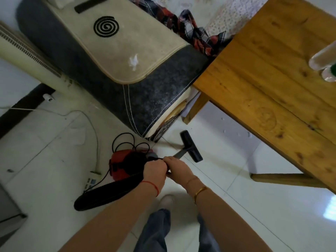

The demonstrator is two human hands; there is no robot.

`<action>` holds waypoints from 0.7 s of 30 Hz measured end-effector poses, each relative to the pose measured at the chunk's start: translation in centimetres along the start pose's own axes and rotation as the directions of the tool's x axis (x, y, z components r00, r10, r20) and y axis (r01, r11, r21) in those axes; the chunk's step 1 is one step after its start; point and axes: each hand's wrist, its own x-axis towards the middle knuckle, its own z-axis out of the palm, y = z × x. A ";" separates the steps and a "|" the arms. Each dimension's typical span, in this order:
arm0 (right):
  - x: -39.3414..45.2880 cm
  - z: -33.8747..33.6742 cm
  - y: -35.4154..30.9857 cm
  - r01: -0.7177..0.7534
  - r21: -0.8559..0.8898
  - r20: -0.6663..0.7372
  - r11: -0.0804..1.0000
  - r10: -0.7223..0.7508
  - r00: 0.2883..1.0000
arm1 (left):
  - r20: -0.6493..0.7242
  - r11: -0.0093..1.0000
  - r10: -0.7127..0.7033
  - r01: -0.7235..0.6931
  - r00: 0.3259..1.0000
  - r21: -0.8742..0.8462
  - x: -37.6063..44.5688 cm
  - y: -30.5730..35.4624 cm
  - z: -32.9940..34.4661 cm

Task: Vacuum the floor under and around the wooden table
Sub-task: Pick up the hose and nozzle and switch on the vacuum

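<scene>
We grip the vacuum wand (179, 155) with both hands, left hand (154, 170) and right hand (179, 168), fingers curled round it. The nozzle (191, 146) sits near the bench (272, 79) leg; next we should push it underneath.

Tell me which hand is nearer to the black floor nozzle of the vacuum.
Right. The right hand grips the wand just behind the black floor nozzle; the left hand grips farther back, beside the red vacuum body.

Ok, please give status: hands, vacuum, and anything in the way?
Left hand and right hand both grip the wand. Nozzle on floor, short of table. Table leg and sofa close ahead.
</scene>
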 end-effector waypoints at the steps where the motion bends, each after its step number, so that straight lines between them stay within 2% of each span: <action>1: 0.1 -0.2 0.8 0.009 0.001 0.004 1.000 -0.009 1.000 | 0.008 0.999 -0.008 0.008 1.000 -0.032 0.3 0.5 0.0; 4: -0.1 -0.9 3.6 0.022 -0.019 0.031 1.000 -0.022 0.999 | -0.017 0.996 -0.025 0.023 1.000 -0.091 1.1 2.6 -0.2; 10: -1.4 -3.1 9.2 0.075 -0.039 0.056 0.996 -0.073 0.996 | -0.041 0.994 -0.009 0.005 0.999 -0.106 2.3 7.8 -1.5; 13: -2.2 -4.0 11.2 0.121 -0.063 0.074 0.991 -0.116 0.990 | -0.014 0.990 -0.016 0.014 1.000 -0.141 2.4 9.5 -1.8; 16: -2.9 -3.9 12.2 0.185 -0.062 0.066 0.981 -0.181 0.981 | -0.028 0.980 -0.033 0.027 0.999 -0.197 2.0 10.2 -1.5; 21: -4.1 -1.8 11.9 0.229 -0.035 0.040 0.973 -0.227 0.973 | -0.078 0.982 -0.086 0.071 0.993 -0.176 0.1 10.8 1.3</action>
